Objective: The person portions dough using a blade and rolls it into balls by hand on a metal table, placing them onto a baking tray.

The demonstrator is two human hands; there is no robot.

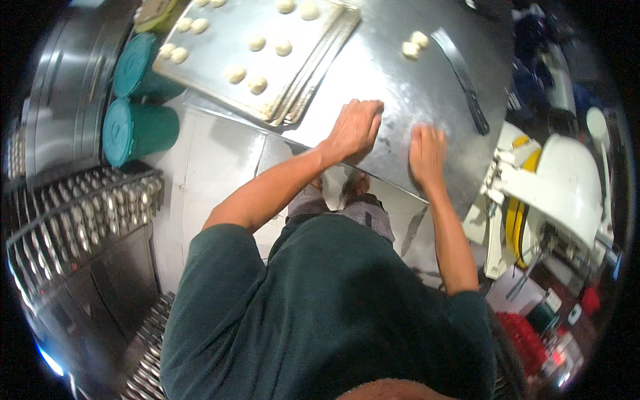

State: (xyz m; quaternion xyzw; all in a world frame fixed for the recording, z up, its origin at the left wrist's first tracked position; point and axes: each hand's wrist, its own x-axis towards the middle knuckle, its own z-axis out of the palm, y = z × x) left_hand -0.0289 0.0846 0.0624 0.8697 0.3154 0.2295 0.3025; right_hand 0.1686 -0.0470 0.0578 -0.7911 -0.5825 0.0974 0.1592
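My left hand (353,128) rests palm down on the steel table (453,167) near its front edge, fingers curled over, its underside hidden. My right hand (427,152) is curled palm down to its right, what lies under it also hidden. Beyond my left hand, stacked baking trays (303,50) carry several pale dough balls (256,42). A few dough pieces (413,47) lie on the steel farther back, beside a long knife (467,87) with a black handle.
Two teal lidded buckets (137,133) stand left of the table. Racks with metal rails (93,207) fill the lower left. At the right is a white machine (557,187) with a yellow band. Tiled floor (200,153) shows below the table.
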